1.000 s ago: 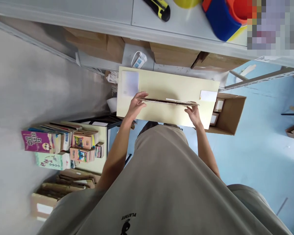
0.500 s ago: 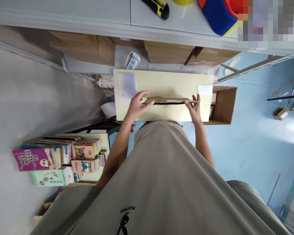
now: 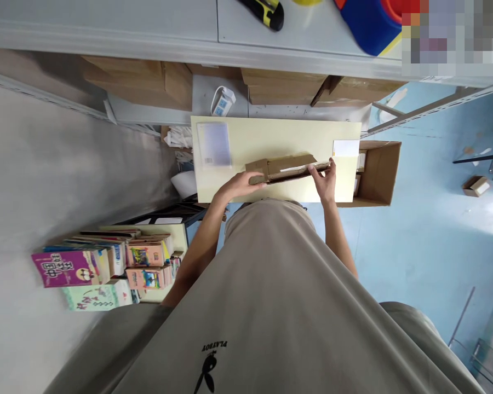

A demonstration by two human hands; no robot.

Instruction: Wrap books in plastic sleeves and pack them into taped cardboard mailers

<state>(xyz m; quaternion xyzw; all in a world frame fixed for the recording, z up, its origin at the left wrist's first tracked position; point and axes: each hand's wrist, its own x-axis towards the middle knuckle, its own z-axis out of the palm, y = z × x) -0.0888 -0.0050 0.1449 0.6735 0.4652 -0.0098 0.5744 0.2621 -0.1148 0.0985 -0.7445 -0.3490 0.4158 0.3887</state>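
A brown piece of folded cardboard is held between my two hands above a cream-coloured tabletop. My left hand grips its left end, thumb on the near side and fingers around the far side. At the right end, my right hand pinches the cardboard between thumb and fingers. The piece slants, its right end farther from my body than its left. To the left on the tabletop lies a clear, bluish flat packet. A white card or paper lies near the right edge.
A shelf with a black-and-yellow cutter runs across the far side. Beneath it stand cardboard boxes and a white power strip. An open carton is at the right; stacked books sit lower left.
The cardboard has tilted: its left end came nearer my body and its right end went farther away, showing more of its face. My left hand moved slightly toward me, still holding it.
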